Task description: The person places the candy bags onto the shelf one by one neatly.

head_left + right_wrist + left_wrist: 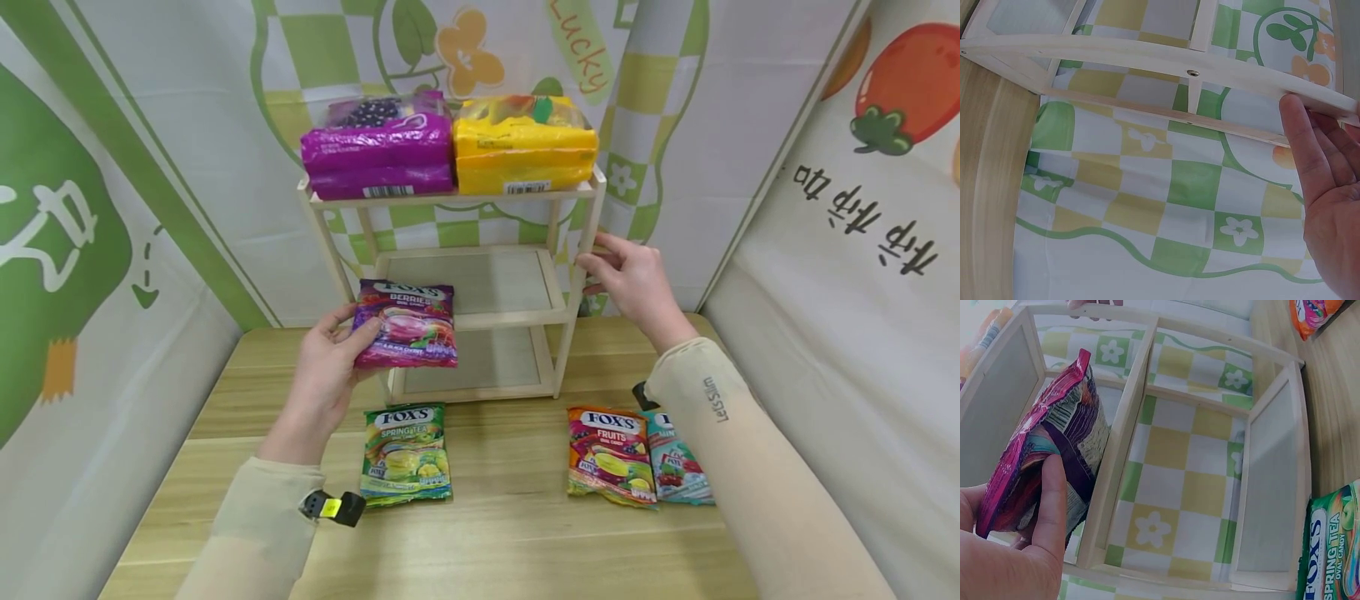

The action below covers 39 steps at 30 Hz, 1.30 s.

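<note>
A purple bag of Fox's Berries candy [408, 329] is held in my left hand [326, 367], thumb on its front, before the middle level of a small wooden shelf rack [510, 319]. The left wrist view shows the bag [1063, 444] edge-on beside the rack's middle board, with fingers against its back. My right hand [633, 279] holds the rack's right front post, thumb at the front. In the right wrist view, fingertips of that hand [1335, 194] touch the post [1235, 74]. On the table below lies a green Spring Tea bag [406, 457].
On the rack's top stand a purple package [378, 158] and a yellow package [525, 154]. A Fruits candy bag [611, 457] and a teal bag [678, 467], partly behind my right sleeve, lie on the wooden table [502, 533]. Printed fabric walls [840, 275] enclose the space.
</note>
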Motion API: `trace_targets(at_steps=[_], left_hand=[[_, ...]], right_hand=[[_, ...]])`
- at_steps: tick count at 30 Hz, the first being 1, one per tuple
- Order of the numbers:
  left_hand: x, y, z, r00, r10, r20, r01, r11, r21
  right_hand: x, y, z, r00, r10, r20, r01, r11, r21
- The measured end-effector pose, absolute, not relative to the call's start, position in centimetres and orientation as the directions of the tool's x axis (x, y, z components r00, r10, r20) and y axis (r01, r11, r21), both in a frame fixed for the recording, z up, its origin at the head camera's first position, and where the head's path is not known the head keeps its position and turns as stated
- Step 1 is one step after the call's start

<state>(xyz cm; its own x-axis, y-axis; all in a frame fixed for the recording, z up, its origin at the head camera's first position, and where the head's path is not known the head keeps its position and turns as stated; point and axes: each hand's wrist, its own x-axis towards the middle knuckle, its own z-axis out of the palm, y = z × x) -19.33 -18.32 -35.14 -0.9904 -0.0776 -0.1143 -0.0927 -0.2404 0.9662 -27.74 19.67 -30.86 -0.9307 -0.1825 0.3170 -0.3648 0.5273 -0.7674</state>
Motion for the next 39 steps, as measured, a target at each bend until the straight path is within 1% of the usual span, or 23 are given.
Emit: trace_targets(at_steps=[6, 13, 22, 27, 32, 35, 39], left_hand=[[-18.8, -18.2, -35.2, -0.995, -0.057, -0.083, -0.067, -0.240, 0.968], [-18.3, -17.9, -35.3, -0.996, -0.076, -0.045, -0.025, -0.241, 0.970], [-17.7, -17.5, -35.3, -0.995, -0.102, 0.020, 0.038, -0.184, 0.982], [-17.3, -17.3, -35.1, -0.994, -0.097, 0.053, 0.064, -0.108, 0.992], [-17.0, -17.1, -35.0, -0.991, -0.124, 0.046, 0.040, 0.054, 0.998], [-17.0, -16.9, -35.0, -0.987, -0.146, 0.062, 0.041, 0.142, 0.989], [-17.0, -16.6, -34.9, -0.983, -0.158, 0.097, 0.062, 0.217, 0.974]], right_hand=[[-27.7, 19.6, -30.8, -0.931, -0.183, 0.317, -0.365, 0.519, -0.773], [-27.7, 19.6, -30.9, -0.928, -0.184, 0.324, -0.372, 0.511, -0.775], [-27.7, 19.6, -30.9, -0.932, -0.179, 0.314, -0.361, 0.511, -0.780], [-27.6, 19.6, -30.8, -0.931, -0.178, 0.319, -0.364, 0.508, -0.781], [-27.7, 19.6, -30.8, -0.928, -0.180, 0.325, -0.371, 0.509, -0.777], [-27.7, 19.6, -30.8, -0.929, -0.179, 0.324, -0.369, 0.511, -0.776], [-27.8, 19.6, -30.9, -0.930, -0.178, 0.322, -0.367, 0.507, -0.780]])
